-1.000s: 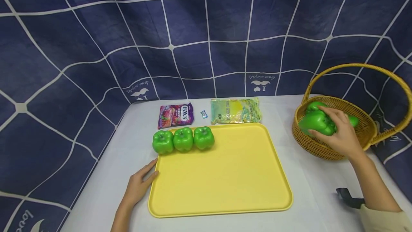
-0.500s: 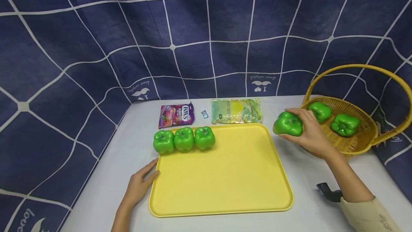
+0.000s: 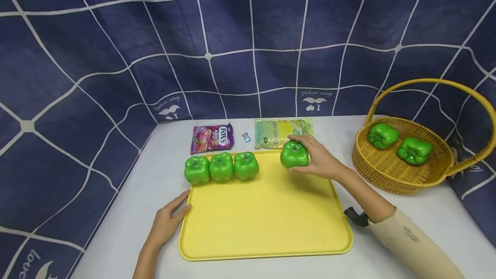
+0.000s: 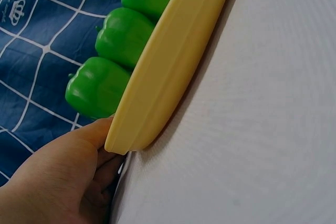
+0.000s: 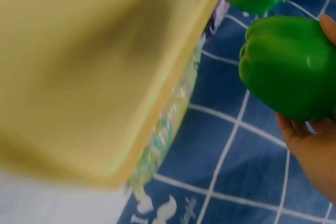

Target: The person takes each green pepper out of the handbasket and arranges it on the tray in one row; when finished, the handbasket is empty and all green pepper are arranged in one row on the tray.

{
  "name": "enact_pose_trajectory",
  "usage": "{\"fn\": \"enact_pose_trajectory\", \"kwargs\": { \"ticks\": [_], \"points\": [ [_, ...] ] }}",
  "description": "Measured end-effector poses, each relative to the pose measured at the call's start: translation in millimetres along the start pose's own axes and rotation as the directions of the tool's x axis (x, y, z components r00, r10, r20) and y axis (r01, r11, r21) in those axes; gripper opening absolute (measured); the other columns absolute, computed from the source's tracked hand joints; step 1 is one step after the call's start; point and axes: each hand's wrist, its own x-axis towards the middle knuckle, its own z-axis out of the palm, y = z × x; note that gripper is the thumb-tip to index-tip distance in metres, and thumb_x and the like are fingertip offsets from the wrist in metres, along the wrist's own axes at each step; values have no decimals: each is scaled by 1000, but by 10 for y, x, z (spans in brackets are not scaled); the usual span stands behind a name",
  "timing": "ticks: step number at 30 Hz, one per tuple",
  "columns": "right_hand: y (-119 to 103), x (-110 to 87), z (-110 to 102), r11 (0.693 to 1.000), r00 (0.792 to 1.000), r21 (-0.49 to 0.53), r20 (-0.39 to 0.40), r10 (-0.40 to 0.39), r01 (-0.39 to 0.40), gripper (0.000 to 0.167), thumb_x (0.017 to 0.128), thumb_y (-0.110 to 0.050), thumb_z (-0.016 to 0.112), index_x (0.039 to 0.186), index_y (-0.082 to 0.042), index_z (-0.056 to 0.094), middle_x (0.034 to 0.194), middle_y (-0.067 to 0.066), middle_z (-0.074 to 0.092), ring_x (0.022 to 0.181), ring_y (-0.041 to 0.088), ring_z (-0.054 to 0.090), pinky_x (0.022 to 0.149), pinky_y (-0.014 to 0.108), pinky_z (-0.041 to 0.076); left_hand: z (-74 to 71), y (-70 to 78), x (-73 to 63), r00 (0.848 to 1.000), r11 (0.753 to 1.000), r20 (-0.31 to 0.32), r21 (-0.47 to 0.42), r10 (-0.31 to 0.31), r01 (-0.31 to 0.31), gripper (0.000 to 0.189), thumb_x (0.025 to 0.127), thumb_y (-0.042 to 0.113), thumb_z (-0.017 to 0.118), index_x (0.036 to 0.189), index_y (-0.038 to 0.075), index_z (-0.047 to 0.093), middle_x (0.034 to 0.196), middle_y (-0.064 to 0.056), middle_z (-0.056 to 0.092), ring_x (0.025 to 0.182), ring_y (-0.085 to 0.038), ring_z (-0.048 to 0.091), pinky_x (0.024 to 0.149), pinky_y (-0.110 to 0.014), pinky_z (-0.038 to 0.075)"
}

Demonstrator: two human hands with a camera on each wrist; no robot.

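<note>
My right hand (image 3: 319, 158) holds a green bell pepper (image 3: 294, 155) over the upper right part of a yellow tray (image 3: 267, 218). The right wrist view shows the same pepper (image 5: 289, 66) between thumb and fingers, with the tray's rim (image 5: 163, 98) beside it. Three green bell peppers (image 3: 221, 167) stand side by side along the tray's far left edge. My left hand (image 3: 166, 223) rests at the tray's left side, its fingertips right at the rim; the left wrist view has this hand (image 4: 58, 177) by the tray's side wall (image 4: 168, 66).
A wicker basket (image 3: 391, 180) with a tall handle stands at the right, two green bell peppers (image 3: 414, 150) inside. Behind the tray lie a purple candy bag (image 3: 212, 138), a small blue wrapped sweet (image 3: 246, 137) and a green-yellow packet (image 3: 271, 134). A blue checked cloth (image 3: 271, 68) hangs behind.
My right hand has lifted a bell pepper out of the basket and carried it left over the tray. My left hand has stayed at the tray's left edge.
</note>
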Motion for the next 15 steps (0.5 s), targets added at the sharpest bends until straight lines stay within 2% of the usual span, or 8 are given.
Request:
{"fn": "enact_pose_trajectory", "kwargs": {
  "ticks": [8, 15],
  "points": [
    [14, 287, 396, 998, 995, 56, 102, 1, -7, 78, 67, -33, 83, 131, -11, 46, 123, 6, 51, 108, 26, 49, 86, 48, 46, 8, 3, 8, 1000, 1000, 0, 2, -5, 5, 51, 90, 40, 58, 135, 19, 49, 137, -8, 47, 126, -36, 39, 104, -54, 30],
    [111, 331, 587, 998, 981, 65, 194, 8, -21, 79, 67, -37, 82, 133, -13, 47, 133, 9, 48, 120, 30, 43, 95, 52, 39, 17, 16, 6, 1000, 1000, -2, 6, 2, -2, 51, 90, 40, 58, 135, 19, 49, 136, -8, 47, 126, -36, 40, 104, -54, 30]
  ]
}}
